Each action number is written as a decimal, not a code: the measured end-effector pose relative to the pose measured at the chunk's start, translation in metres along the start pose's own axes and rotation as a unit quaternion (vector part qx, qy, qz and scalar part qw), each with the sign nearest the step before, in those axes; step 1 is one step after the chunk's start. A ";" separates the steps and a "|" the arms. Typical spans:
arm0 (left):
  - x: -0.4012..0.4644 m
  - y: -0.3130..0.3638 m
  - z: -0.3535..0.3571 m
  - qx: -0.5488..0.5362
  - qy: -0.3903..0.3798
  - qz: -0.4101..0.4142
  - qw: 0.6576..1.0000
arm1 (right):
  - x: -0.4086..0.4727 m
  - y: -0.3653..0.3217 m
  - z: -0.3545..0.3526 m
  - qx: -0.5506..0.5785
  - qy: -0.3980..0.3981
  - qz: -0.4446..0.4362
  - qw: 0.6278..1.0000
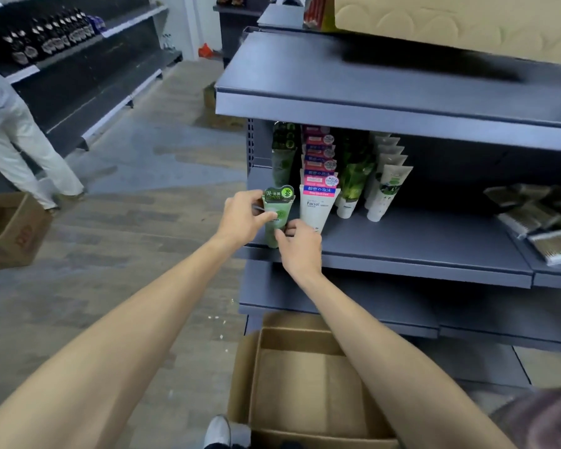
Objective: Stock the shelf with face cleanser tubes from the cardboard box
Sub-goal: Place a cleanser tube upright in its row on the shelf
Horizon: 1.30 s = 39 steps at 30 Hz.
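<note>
Head view. Cardboard box (305,380) sits open on the floor below the shelving, flaps up; its visible interior shows only bare cardboard, and the near right corner is hidden behind the right forearm. Green cleanser tube (277,218) stands cap-down at the front left corner of the middle shelf (418,247), at the head of a row of similar green tubes (284,150) running back. Left hand (243,218) grips the tube from the left, thumb across its front and fingers curled behind the upper part. Right hand (300,244) pinches the tube's lower right edge between thumb and fingertips; its fingers partly cover the tube base. Just beside it on the right stands a white tube marked "Facial" (318,207) fronting a row with pink-and-blue headers, then a dark green leafy-print row (353,176), then a white row with green print (386,186). Flat packs (538,222) lie well apart at the shelf's right end. An upper shelf (386,92) overhangs the rows, shading their rear. Second cardboard box (10,231) stands on the floor at left, near a person in pale clothing (17,131). Dark bottles (49,34) line the far left shelving. A grey shoe (217,431) shows at the bottom edge, touching the box's near-left corner.
</note>
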<state>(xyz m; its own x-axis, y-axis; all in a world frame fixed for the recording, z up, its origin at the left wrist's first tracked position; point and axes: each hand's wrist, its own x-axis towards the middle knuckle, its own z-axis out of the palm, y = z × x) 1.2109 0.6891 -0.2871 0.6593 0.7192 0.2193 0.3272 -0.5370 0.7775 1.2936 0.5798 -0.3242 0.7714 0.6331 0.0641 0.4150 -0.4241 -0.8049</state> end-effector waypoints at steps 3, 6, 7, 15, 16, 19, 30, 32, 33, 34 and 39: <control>0.019 -0.014 -0.006 -0.005 -0.017 0.002 1.000 | 0.005 -0.011 0.017 -0.005 0.030 0.026 0.999; 0.038 -0.018 -0.010 -0.022 -0.037 0.015 0.999 | 0.013 -0.019 0.032 -0.005 0.056 0.049 0.997; 0.044 -0.019 -0.010 -0.025 -0.043 0.023 0.999 | 0.016 -0.021 0.036 -0.010 0.062 0.060 0.996; 0.085 -0.032 -0.002 -0.014 -0.057 0.038 0.998 | 0.029 -0.037 0.063 -0.001 0.103 0.113 0.988; 0.089 -0.033 0.000 -0.009 -0.055 0.038 0.998 | 0.031 -0.038 0.064 0.004 0.104 0.117 0.988; 0.099 -0.034 0.004 -0.003 -0.050 0.036 0.998 | 0.040 -0.041 0.064 0.010 0.101 0.131 0.986; 0.119 -0.027 0.011 -0.018 -0.045 0.035 0.998 | 0.069 -0.039 0.059 -0.017 0.080 0.144 0.986; 0.121 -0.027 0.012 -0.015 -0.042 0.031 0.999 | 0.072 -0.039 0.060 -0.019 0.082 0.142 0.986; 0.122 -0.026 0.012 -0.015 -0.039 0.031 0.999 | 0.072 -0.039 0.060 -0.021 0.082 0.141 0.986; 0.122 -0.026 0.012 -0.015 -0.035 0.031 0.999 | 0.073 -0.039 0.060 -0.022 0.081 0.140 0.987; 0.126 -0.027 0.014 -0.008 -0.036 0.029 0.999 | 0.076 -0.037 0.060 -0.021 0.081 0.131 0.988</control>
<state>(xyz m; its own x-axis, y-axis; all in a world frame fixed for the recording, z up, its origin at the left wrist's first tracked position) 1.2943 0.7881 -0.2884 0.7236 0.6536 0.2219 0.2770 -0.5694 0.7740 1.3082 0.6820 -0.3251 0.9209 0.3869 -0.0472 0.2072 -0.5884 -0.7816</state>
